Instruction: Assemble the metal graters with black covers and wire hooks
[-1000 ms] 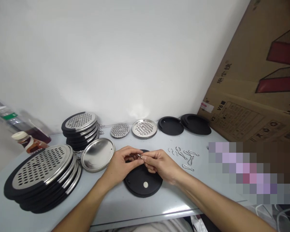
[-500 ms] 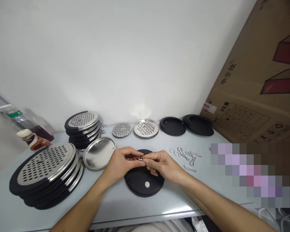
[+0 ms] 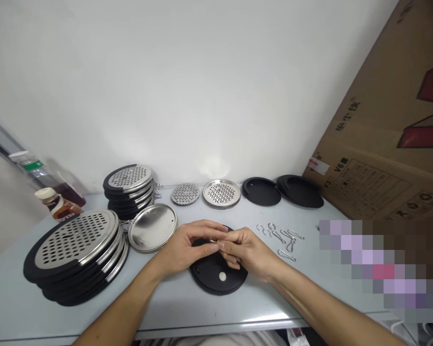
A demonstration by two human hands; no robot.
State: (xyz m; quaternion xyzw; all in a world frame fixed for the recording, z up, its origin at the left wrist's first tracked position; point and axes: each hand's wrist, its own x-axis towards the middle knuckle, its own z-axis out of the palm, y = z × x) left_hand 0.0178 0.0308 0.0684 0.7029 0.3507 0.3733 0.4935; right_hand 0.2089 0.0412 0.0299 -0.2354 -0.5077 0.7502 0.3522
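My left hand (image 3: 185, 245) and my right hand (image 3: 246, 251) meet fingertip to fingertip, both closed in a pinch. Between them is a small metal ring (image 3: 212, 240), mostly covered by the fingers. Beneath the hands lies a round black disc (image 3: 216, 283) with a pale round spot near its front edge. Just left of my left hand, shiny metal lids (image 3: 152, 228) are stacked on the table. Loose metal carabiners and rings (image 3: 286, 235) are scattered to the right of my right hand.
Stacks of black-rimmed perforated metal discs (image 3: 77, 240) stand at the left, with two bottles (image 3: 59, 204) behind. Along the wall sit grater plates (image 3: 222, 193) and black discs (image 3: 262, 192). A large cardboard box (image 3: 375, 158) leans at the right.
My left hand's fingers have closed further over the ring, which now shows less. The whole view has shifted slightly; the things on the table look unmoved.
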